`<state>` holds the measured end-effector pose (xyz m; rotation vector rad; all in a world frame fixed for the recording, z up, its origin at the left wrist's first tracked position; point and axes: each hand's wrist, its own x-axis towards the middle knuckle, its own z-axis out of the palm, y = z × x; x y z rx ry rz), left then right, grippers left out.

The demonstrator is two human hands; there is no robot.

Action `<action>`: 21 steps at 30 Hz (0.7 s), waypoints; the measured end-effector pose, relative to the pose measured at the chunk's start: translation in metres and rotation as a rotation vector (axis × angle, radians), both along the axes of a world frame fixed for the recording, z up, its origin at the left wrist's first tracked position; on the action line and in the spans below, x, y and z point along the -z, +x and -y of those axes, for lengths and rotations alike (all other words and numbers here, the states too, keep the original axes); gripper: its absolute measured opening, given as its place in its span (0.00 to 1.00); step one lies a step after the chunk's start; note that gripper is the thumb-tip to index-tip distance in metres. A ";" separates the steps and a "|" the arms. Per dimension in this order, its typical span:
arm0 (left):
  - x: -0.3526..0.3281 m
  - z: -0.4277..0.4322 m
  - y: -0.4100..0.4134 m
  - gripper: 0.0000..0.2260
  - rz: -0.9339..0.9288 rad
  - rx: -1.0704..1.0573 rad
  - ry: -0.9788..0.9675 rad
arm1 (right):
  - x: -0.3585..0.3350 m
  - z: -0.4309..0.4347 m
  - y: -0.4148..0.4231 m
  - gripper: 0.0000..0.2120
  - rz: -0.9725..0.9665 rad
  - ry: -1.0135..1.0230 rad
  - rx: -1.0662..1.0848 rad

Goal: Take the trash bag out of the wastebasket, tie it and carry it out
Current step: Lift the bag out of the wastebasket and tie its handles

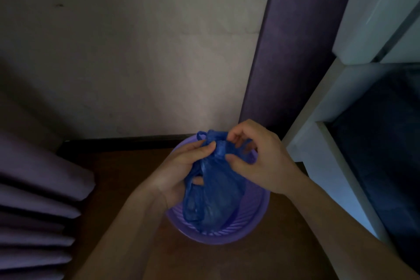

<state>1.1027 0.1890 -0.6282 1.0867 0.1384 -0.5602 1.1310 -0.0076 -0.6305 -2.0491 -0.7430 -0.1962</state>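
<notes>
With my left hand (pixel 181 166) and right hand (pixel 256 161) both pinching the crinkled blue plastic trash bag (pixel 213 198) above the round purple plastic wastebasket (pixel 227 237), I'd cinch the knot low and tight

- Left hand (pixel 181 166): bare, no glove, ring or watch visible.
- Right hand (pixel 256 161): bare as well, nothing on the wrist.
- Both forearms bare; no sleeve reaches into view.

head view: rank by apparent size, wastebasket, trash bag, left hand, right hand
1. wastebasket
2. trash bag, held above the basket, so nearer the camera and flattered
3. left hand and right hand: look alike, not ranked
</notes>
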 end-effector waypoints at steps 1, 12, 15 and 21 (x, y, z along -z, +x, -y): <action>0.001 -0.001 0.000 0.10 0.000 -0.003 0.001 | 0.000 -0.002 -0.001 0.13 -0.007 -0.026 -0.018; 0.005 0.003 -0.002 0.10 0.161 -0.100 0.341 | -0.007 -0.014 -0.003 0.14 -0.230 0.054 -0.050; 0.004 -0.001 0.001 0.12 0.228 -0.206 0.397 | -0.016 -0.006 -0.001 0.12 -0.485 0.217 -0.082; 0.007 -0.023 0.005 0.12 0.280 -0.051 0.421 | -0.017 0.011 0.004 0.19 -0.654 0.364 0.027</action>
